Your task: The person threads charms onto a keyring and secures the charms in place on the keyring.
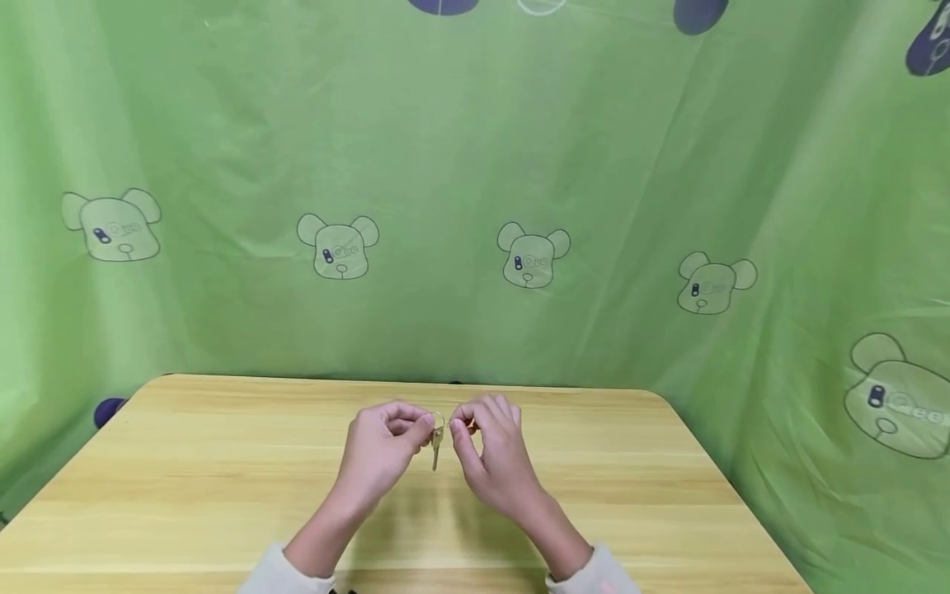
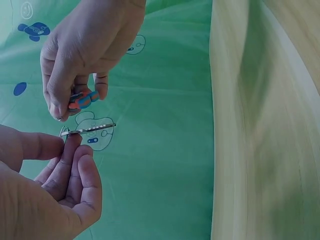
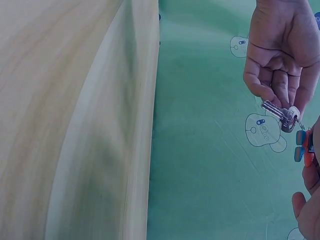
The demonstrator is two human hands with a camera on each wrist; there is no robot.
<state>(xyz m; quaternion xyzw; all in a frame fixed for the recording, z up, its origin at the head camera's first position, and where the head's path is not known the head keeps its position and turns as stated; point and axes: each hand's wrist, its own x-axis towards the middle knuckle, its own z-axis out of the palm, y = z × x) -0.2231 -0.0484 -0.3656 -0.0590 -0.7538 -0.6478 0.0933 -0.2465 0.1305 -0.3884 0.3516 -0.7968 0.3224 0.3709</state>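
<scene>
Above the wooden table (image 1: 223, 495), it's the left hand (image 1: 378, 450) pinching a key (image 1: 436, 450) on its ring (image 1: 444, 421), the right hand (image 1: 499, 454) gripping an orange-and-blue charm (image 2: 85, 100) just beside: 2 closed pinches!

Left hand (image 2: 47, 200) pinching key (image 2: 97, 128), right hand (image 2: 82, 55) gripping orange-and-blue charm (image 2: 84, 102), green sheet (image 2: 160, 190) behind
</scene>
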